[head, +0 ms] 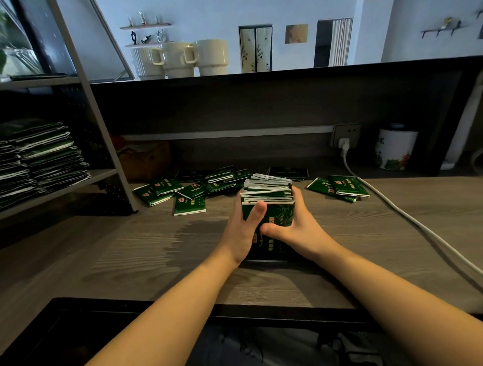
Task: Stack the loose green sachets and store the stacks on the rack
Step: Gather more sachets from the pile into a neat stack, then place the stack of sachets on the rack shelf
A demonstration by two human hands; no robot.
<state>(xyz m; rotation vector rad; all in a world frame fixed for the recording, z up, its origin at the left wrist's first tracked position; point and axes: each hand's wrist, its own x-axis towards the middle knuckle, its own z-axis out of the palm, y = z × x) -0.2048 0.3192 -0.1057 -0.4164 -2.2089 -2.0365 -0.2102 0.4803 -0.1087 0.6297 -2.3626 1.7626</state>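
On the wooden desk (144, 249), near its middle, stood a thick stack of green sachets (268, 198), clamped from both sides. Left hand (243, 232) wrapped round the stack's left flank, thumb laid up across the front face; right hand (294, 230) cupped round the right flank, thumb pressed low on the front. Both closed firmly on the bundle, neither wide. Upper edges of the sachets sat uneven, white seams stepped and not yet squared.

Behind the stack, more loose sachets (186, 191) lay scattered toward the left, with a further pair (342, 187) off to the right beside the white cable (400, 207). To the left, on the rack (97, 175), earlier stacks (39, 159) already filled much of the lower shelf, piled high and slightly slumped.

Judged as the squaring step, ahead of a carry to the shelf. Greatest risk: slick packets sliding against one another if pressure were eased or applied unevenly, spilling the middle of the bundle out onto the desk. A stack this tall might also bow and burst once lifted with grip only at the sides. Little room appeared left above the shelved piles, so a careless push could topple them or catch the rack's slanted post (101, 127). Cable close on the right could snag a forearm.
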